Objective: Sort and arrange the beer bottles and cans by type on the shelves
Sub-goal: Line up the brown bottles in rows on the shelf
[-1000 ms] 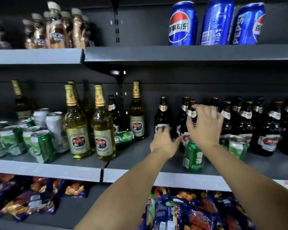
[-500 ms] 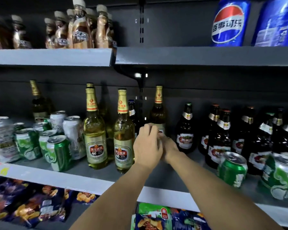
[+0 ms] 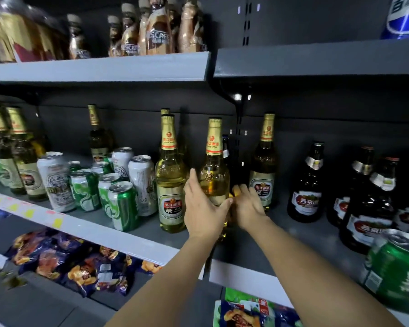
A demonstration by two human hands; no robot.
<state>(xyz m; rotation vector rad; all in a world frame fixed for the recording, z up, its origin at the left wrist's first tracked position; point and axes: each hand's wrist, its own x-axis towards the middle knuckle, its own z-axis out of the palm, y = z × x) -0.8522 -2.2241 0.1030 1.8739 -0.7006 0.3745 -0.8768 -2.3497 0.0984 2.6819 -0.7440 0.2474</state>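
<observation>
Hands have shifted left from the dark bottles — left hand (image 3: pixel 204 206) now grips the gold-foiled clear-glass pale beer bottle (image 3: pixel 214 175), right hand (image 3: pixel 247 205) open beside it; regrouping likely next.

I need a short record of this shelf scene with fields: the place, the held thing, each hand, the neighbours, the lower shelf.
place: middle shelf of a dark store rack
held thing: clear gold-capped bottle, upright
left hand: grips the bottle's lower body from the left
right hand: fingers reach behind the bottle's base from the right; whether it grips is hidden
left neighbours: another clear bottle, then green cans and white cans
right neighbours: dark bottles
lower shelf: snack bags
</observation>
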